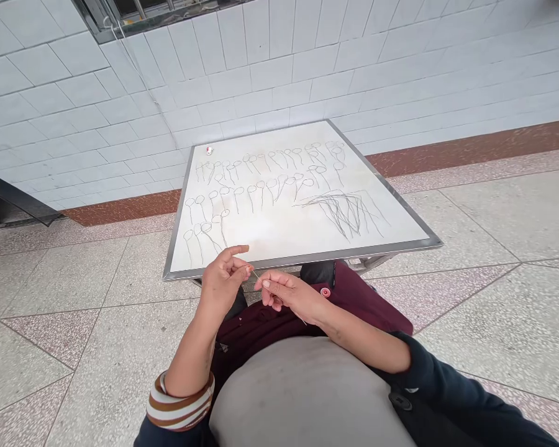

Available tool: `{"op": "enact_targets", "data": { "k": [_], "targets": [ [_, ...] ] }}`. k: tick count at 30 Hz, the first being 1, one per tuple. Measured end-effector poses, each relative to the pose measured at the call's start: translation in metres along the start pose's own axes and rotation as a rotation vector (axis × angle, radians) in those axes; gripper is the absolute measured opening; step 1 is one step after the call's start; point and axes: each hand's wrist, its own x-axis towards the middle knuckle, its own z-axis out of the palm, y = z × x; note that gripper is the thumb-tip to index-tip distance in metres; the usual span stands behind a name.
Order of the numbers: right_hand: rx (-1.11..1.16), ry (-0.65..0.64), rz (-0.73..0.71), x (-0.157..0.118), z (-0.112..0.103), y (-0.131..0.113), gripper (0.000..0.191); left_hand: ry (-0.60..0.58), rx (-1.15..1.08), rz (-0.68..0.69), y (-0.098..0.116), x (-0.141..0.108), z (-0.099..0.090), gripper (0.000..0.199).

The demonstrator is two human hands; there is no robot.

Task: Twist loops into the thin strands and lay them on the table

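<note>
Just past the table's near edge, over my lap, a thin wire-like strand runs between my two hands. My left hand pinches one end between thumb and fingertip, its index finger pointing outward. The fingers of my right hand are closed round the rest, and a tail of it shows below the palm. Whether it is wire or plant stem, I cannot tell. On the white table lie several rows of similar looped strands, each a ring with a tail. A loose heap of straight strands is at the right.
A small red and white object sits at the table's far left corner. The metal rim edges the tabletop. Behind it stands a white tiled wall with a barred window and a hanging cord.
</note>
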Motion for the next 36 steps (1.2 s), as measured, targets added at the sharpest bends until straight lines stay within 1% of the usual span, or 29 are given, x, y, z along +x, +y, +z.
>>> {"op": "enact_targets", "data": {
  "k": [5, 8, 14, 16, 19, 23, 26, 31, 36],
  "targets": [
    [0.039, -0.036, 0.000, -0.003, -0.001, 0.004, 0.027, 0.061, -0.015, 0.021, 0.004, -0.001, -0.001, 0.036],
    [0.037, -0.025, -0.022, -0.004, 0.000, 0.007, 0.027, 0.071, -0.013, 0.035, 0.006, -0.004, -0.001, 0.034],
    [-0.003, -0.007, -0.049, -0.009, -0.001, 0.010, 0.027, 0.120, 0.003, 0.059, 0.010, -0.010, 0.001, 0.036],
    [-0.067, -0.005, -0.060, -0.012, -0.002, 0.008, 0.028, 0.125, 0.039, 0.059, 0.009, -0.010, 0.000, 0.036],
    [-0.276, 0.005, -0.103, -0.014, -0.003, 0.003, 0.028, 0.112, 0.131, 0.059, 0.006, -0.010, -0.002, 0.040],
    [-0.578, 0.068, -0.199, -0.011, -0.002, -0.001, 0.021, 0.141, 0.224, 0.071, -0.002, -0.007, -0.003, 0.041],
    [-0.710, 0.103, -0.225, -0.008, 0.000, -0.001, 0.019, 0.159, 0.239, 0.076, -0.004, -0.007, 0.000, 0.041],
    [-0.805, 0.140, -0.208, -0.006, 0.003, 0.003, 0.019, 0.155, 0.185, 0.065, 0.000, -0.009, 0.004, 0.038],
    [-0.759, 0.153, -0.214, -0.003, 0.002, 0.010, 0.019, 0.185, 0.115, 0.058, -0.003, -0.008, 0.005, 0.039]
  ]
}}
